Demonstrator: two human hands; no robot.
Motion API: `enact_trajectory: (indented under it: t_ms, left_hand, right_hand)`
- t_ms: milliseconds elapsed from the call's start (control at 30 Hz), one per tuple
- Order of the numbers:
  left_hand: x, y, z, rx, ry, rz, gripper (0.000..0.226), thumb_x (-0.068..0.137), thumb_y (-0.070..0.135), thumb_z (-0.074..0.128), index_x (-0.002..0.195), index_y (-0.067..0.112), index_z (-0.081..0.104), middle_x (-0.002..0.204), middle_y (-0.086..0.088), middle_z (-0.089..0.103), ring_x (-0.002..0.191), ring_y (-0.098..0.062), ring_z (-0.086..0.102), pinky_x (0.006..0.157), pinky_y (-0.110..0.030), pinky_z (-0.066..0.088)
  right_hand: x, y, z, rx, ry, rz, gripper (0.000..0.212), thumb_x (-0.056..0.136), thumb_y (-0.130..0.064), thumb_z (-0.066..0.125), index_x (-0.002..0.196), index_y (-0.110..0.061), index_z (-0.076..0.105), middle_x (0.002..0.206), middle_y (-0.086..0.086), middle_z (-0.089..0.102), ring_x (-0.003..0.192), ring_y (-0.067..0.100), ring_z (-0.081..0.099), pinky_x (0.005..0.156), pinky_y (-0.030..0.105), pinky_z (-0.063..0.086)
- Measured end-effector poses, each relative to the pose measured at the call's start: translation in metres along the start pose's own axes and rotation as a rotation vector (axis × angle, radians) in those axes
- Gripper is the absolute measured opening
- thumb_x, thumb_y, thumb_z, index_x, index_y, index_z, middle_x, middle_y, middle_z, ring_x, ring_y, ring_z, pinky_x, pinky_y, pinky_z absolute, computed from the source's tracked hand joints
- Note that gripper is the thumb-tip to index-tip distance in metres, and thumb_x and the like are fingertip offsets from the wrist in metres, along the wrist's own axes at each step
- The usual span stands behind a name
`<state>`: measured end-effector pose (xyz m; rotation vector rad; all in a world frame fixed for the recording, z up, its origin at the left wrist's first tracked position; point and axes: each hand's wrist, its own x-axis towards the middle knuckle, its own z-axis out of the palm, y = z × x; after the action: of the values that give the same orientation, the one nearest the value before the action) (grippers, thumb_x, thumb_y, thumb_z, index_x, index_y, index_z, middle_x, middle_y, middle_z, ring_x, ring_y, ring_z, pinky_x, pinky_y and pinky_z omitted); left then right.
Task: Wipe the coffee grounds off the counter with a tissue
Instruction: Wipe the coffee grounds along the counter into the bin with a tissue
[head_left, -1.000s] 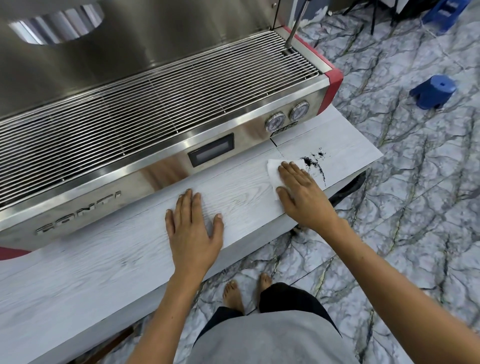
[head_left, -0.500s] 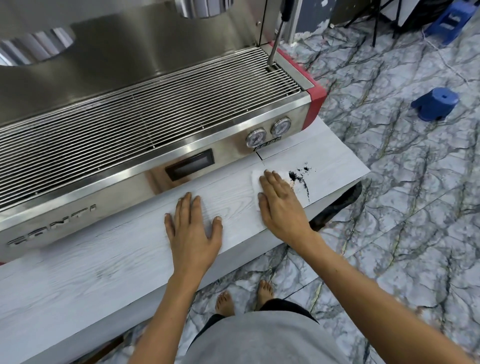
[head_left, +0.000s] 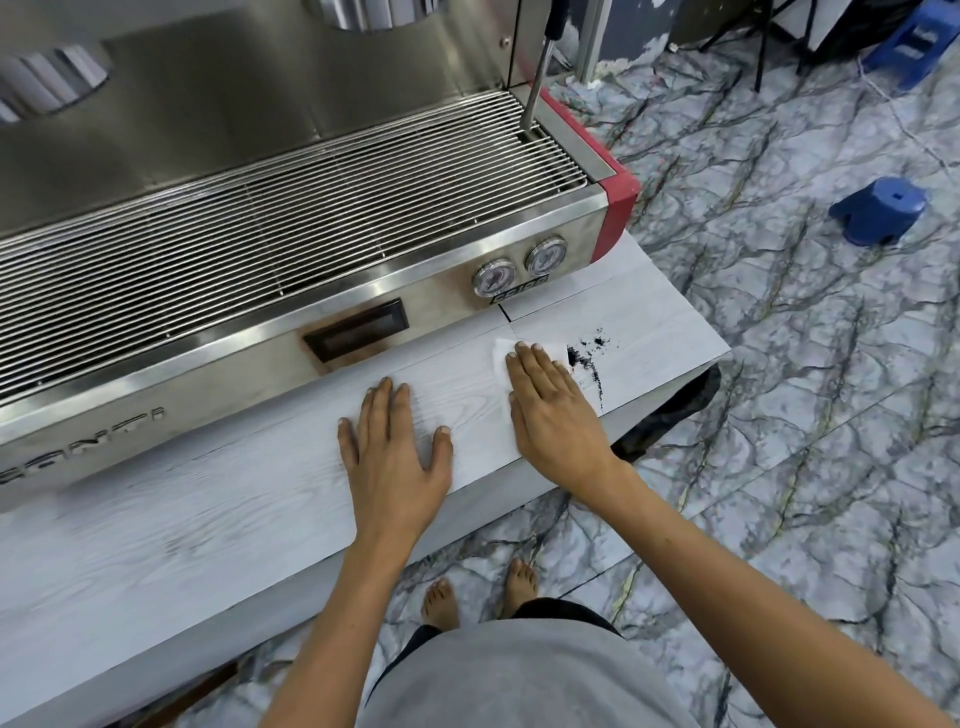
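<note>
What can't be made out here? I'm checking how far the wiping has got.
- Tissue, head view: mostly under the right hand, so any grounds beneath stay hidden.
- Coffee grounds: finest specks too small to count.
- Counter: left end blurred, cut off by the frame edge.

Counter (head_left: 218, 525): open strip along front edge, bare toward near-left corner. Back edge blocked full length by espresso machine (head_left: 291, 291) w/ steam wand (head_left: 535, 78) over its right end. Left hand (head_left: 395, 452) lies flat mid-strip; right hand (head_left: 550, 410) flat on tissue (head_left: 503, 353). Coffee grounds (head_left: 587, 353) just right of it; beyond, free surface to right corner.
</note>
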<state>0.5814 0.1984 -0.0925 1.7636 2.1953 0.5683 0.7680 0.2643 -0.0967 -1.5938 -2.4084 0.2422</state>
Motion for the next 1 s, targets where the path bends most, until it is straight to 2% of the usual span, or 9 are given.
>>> enact_trajectory:
  t_ms: [133, 467, 667, 1000]
  left_hand:
    - [-0.002, 0.001, 0.001, 0.011, 0.005, 0.004, 0.076, 0.092, 0.056, 0.028, 0.154, 0.013, 0.03, 0.165, -0.004, 0.02, 0.153, -0.019, 0.01, 0.124, -0.046, -0.002]
    - [-0.003, 0.003, 0.004, 0.041, 0.029, 0.0, 0.071, 0.095, 0.054, 0.033, 0.152, 0.012, 0.034, 0.163, -0.005, 0.024, 0.152, -0.02, 0.015, 0.124, -0.05, 0.004]
    - [-0.003, 0.003, 0.005, 0.06, 0.035, -0.011, 0.07, 0.096, 0.054, 0.033, 0.152, 0.013, 0.034, 0.163, -0.004, 0.024, 0.152, -0.019, 0.015, 0.124, -0.05, 0.006]
    - [-0.003, 0.007, 0.005, 0.07, 0.059, -0.027, 0.069, 0.095, 0.054, 0.036, 0.152, 0.014, 0.036, 0.162, -0.003, 0.027, 0.151, -0.018, 0.019, 0.124, -0.047, 0.006]
  right_hand:
    - [-0.002, 0.014, -0.004, -0.01, 0.015, 0.038, 0.052, 0.1, -0.025, 0.024, 0.143, 0.002, 0.039, 0.15, 0.018, 0.036, 0.142, 0.03, 0.03, 0.115, 0.048, 0.029]
    - [-0.003, 0.019, -0.005, 0.01, 0.038, 0.005, 0.05, 0.1, -0.024, 0.026, 0.141, 0.002, 0.042, 0.148, 0.019, 0.04, 0.141, 0.03, 0.033, 0.115, 0.047, 0.029]
    - [-0.006, 0.037, -0.008, -0.009, 0.057, 0.034, 0.051, 0.101, -0.024, 0.025, 0.141, 0.002, 0.041, 0.149, 0.019, 0.038, 0.141, 0.03, 0.032, 0.116, 0.046, 0.027]
    - [-0.012, 0.048, -0.01, -0.004, 0.067, -0.03, 0.047, 0.102, -0.023, 0.03, 0.141, 0.0, 0.042, 0.15, 0.017, 0.038, 0.142, 0.027, 0.03, 0.116, 0.045, 0.027]
